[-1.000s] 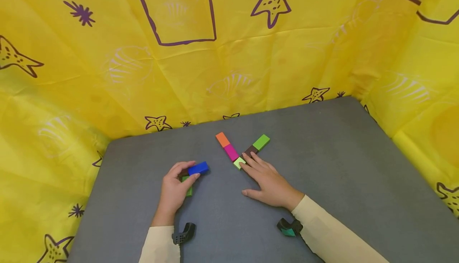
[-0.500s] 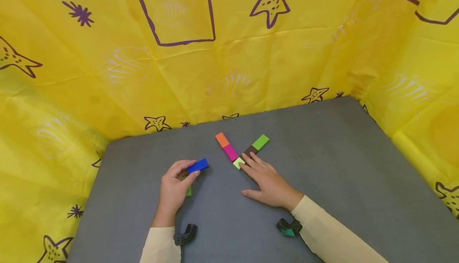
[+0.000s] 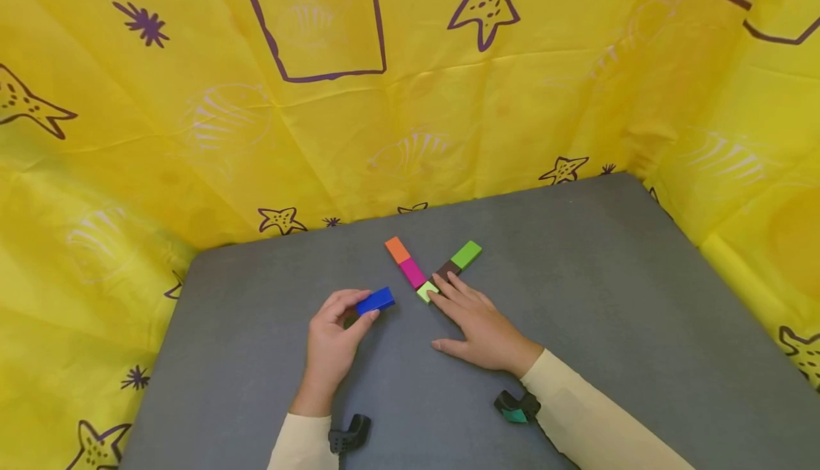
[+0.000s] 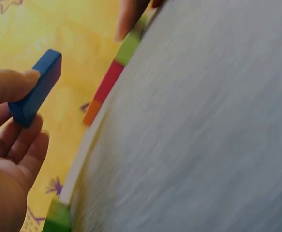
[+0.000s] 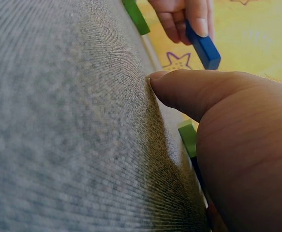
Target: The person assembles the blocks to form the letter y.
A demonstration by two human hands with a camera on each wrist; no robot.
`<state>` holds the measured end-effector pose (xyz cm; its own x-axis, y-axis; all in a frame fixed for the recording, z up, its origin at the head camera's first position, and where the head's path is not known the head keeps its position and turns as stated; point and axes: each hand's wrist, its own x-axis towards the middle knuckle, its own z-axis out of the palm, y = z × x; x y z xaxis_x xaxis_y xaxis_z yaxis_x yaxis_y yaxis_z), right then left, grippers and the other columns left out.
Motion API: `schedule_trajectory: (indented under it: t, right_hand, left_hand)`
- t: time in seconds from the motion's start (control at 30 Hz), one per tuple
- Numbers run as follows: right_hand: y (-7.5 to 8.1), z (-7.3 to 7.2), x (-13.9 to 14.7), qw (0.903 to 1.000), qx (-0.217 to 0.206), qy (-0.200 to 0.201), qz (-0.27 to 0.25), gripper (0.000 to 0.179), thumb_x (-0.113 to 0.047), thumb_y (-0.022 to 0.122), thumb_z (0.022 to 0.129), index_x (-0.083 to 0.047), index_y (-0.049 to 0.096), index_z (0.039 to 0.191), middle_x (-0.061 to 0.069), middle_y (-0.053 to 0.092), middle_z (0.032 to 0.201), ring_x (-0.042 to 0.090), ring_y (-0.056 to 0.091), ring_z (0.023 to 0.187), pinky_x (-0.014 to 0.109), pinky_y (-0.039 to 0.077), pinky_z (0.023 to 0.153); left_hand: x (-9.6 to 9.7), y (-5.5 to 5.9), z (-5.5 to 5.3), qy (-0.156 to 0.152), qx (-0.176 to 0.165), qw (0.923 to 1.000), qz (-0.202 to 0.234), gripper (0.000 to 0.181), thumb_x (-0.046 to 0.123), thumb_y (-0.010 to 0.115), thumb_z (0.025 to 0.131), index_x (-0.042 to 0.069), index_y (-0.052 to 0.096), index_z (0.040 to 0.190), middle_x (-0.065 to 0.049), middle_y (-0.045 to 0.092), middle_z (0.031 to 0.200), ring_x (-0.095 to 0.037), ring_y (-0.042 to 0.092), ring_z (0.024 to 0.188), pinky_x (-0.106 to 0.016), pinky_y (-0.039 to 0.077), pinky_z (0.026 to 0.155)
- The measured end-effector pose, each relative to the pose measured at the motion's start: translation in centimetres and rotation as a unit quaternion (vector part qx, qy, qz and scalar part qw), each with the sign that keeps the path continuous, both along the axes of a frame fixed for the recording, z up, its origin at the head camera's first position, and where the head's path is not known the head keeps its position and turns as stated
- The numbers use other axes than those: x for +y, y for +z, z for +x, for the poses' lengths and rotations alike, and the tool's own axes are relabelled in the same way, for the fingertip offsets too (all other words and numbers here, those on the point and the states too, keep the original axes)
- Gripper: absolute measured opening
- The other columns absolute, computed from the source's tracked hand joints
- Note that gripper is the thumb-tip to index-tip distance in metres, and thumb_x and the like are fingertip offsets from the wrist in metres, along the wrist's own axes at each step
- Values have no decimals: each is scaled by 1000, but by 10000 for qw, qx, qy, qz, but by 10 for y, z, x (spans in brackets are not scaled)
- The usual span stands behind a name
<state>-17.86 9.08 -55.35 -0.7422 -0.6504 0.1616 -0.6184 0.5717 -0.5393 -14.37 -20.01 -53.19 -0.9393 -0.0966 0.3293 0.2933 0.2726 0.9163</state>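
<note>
My left hand (image 3: 332, 345) pinches a blue block (image 3: 376, 301) between thumb and fingers. The left wrist view shows this blue block (image 4: 38, 89) raised above the table surface. My right hand (image 3: 479, 326) rests over the lower part of a V-shaped row of blocks, its fingers extended. Fingertips lie on the light green block (image 3: 426, 294) at the V's point and at the dark brown block (image 3: 447, 269). A magenta block (image 3: 413, 273) and an orange block (image 3: 397, 250) form the left arm of the V. A green block (image 3: 467, 254) ends the right arm.
Another green block (image 4: 57, 216) stands on the table near my left hand, hidden behind that hand in the head view. The grey table (image 3: 608, 299) meets a yellow patterned cloth (image 3: 333, 142) along its back and sides.
My left hand has carried the blue block to the right, away from the green block that showed beneath it, toward the V. The right hand has stayed in place.
</note>
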Motion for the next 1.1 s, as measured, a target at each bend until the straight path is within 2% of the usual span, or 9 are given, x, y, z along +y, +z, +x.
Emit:
schedule_trajectory:
  t: [0.13, 0.27, 0.47, 0.6, 0.73, 0.9, 1.1]
  right_hand:
    - [0, 0, 0, 10000, 32, -26, 20, 85, -44, 80, 101, -10, 42, 169, 8, 22, 179, 31, 9, 165, 68, 25, 122]
    - [1, 0, -1, 9999, 130, -34, -44, 81, -38, 80, 102, -9, 43, 168, 9, 24, 178, 32, 11, 165, 69, 26, 122]
    - [2, 0, -1, 9998, 214, -62, 5, 76, -33, 78, 104, -8, 45, 167, 10, 25, 178, 33, 13, 165, 69, 27, 122]
    - [2, 1, -1, 9998, 213, -65, 3, 75, -32, 77, 104, -8, 45, 167, 11, 25, 178, 33, 13, 164, 68, 27, 122]
    - [1, 1, 0, 9997, 241, -70, -18, 73, -30, 77, 105, -7, 45, 167, 11, 26, 177, 34, 14, 164, 68, 27, 122]
    - [1, 1, 0, 9996, 244, -81, -76, 71, -25, 76, 105, -6, 45, 166, 11, 27, 177, 34, 15, 164, 67, 28, 122]
    - [0, 0, -1, 9997, 223, -76, -89, 69, -24, 75, 106, -6, 45, 166, 11, 26, 177, 34, 15, 164, 67, 27, 122]
  left_hand:
    - [15, -1, 4, 169, -98, 9991, -366, 30, -4, 89, 90, 6, 83, 117, -4, 73, 118, -24, 68, 111, -35, 59, 96]
    - [27, -3, 6, 180, -188, 9985, -473, 30, -4, 88, 90, 6, 83, 117, -3, 72, 117, -22, 68, 111, -39, 59, 96]
    - [35, -9, 9, 191, -111, 9977, -643, 29, -3, 89, 90, 4, 83, 117, -2, 73, 116, -22, 69, 107, -35, 60, 91]
    - [38, -14, 7, 368, 11, 9965, -750, 31, -5, 90, 87, 2, 83, 116, -3, 73, 114, -24, 70, 104, -34, 60, 88]
    - [44, -19, 7, 554, -8, 9946, -877, 31, -5, 91, 86, 2, 83, 115, -2, 73, 112, -22, 70, 104, -34, 60, 89]
    - [54, -22, 8, 553, 83, 9890, -1369, 31, -1, 93, 86, 2, 82, 115, -2, 72, 111, -21, 71, 106, -41, 60, 92]
    - [59, -23, 8, 679, 178, 9773, -2001, 34, 1, 96, 83, 3, 82, 115, -3, 72, 110, -23, 70, 110, -46, 58, 96]
